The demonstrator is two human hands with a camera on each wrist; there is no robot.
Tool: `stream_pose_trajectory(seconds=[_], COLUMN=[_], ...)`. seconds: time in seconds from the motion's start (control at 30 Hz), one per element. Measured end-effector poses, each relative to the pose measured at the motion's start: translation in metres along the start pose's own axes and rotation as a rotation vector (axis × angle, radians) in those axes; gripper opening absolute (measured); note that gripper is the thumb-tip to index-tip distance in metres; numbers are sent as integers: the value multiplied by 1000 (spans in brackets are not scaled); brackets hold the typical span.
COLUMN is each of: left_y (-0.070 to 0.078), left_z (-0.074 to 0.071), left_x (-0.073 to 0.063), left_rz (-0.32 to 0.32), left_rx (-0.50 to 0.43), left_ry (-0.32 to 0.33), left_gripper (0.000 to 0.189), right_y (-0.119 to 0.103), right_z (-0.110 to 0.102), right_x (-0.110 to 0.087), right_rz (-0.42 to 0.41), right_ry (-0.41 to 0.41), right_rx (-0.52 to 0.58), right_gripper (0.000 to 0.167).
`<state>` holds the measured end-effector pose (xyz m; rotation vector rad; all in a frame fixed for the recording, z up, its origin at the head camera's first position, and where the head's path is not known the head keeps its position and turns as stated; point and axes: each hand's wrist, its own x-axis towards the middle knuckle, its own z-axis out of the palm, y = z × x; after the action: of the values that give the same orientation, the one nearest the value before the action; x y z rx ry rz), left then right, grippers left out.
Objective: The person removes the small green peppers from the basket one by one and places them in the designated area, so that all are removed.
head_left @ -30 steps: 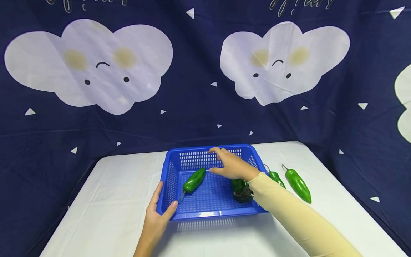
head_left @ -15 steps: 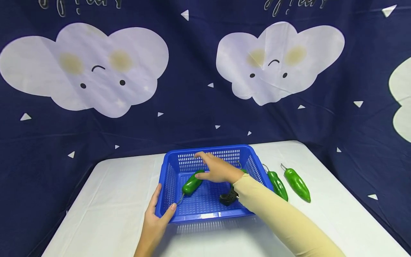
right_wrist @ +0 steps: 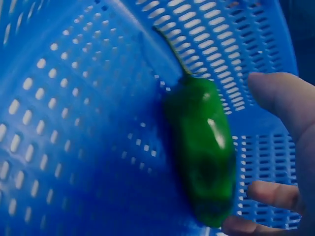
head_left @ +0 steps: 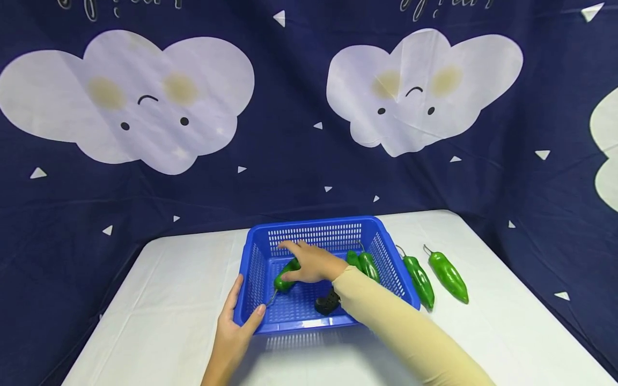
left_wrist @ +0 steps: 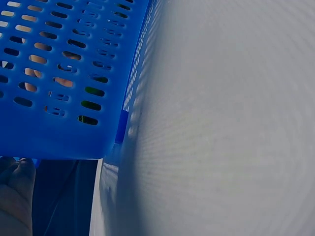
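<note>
A blue perforated basket (head_left: 316,323) stands on the white table. My left hand (head_left: 230,335) holds its near left corner, thumb on the rim and fingers along the outer side. Inside, at the left, lies a green pepper (head_left: 279,284) with a thin stem. My right hand (head_left: 316,264) is over this pepper, fingers spread and thumb apart from them. In the right wrist view the pepper (right_wrist: 202,142) lies beside the thumb and fingertips, not enclosed by them. The hand hides part of it in the head view.
Two more green peppers, one front (head_left: 369,266) and one behind (head_left: 353,259), lie at the basket's right side. Outside, right of the basket, two green peppers, a nearer (head_left: 419,281) and a farther (head_left: 449,276), rest on the table (head_left: 507,316). A dark cloud-patterned cloth (head_left: 289,80) hangs behind.
My right hand has moved left and lower inside the basket, from its middle to over the left pepper. The peppers at the right have come into view. The left hand stays at the corner.
</note>
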<state>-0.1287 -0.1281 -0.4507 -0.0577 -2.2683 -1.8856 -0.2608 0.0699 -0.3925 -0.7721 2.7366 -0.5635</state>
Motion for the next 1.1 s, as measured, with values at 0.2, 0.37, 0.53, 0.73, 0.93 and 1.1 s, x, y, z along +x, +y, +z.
stream_pose_trajectory(seconds=[0.2,0.37,0.53,0.73,0.93,1.1], left_y=[0,0,1,2,3,2], left_z=[0,0,1,0,0,0], left_x=[0,0,0,0,0,0], left_rz=[8,11,0,-5,-4,10], left_rx=[2,0,-2,6,-9,9], left_ry=[0,0,9,15,11,11], left_gripper=[80,80,80,80,80,80], right_y=[-7,-8,-4,-2,-1,-2], right_z=[10,12,14,15,16,18], right_x=[4,5,6,4,4,7], right_rz=[18,73,131,201,230,249], right_ry=[-40,-29,-20,-49,-106,-129], right_rx=[-31,-4,-34,-41,18,75], right_gripper=[76,76,78,82,88,87])
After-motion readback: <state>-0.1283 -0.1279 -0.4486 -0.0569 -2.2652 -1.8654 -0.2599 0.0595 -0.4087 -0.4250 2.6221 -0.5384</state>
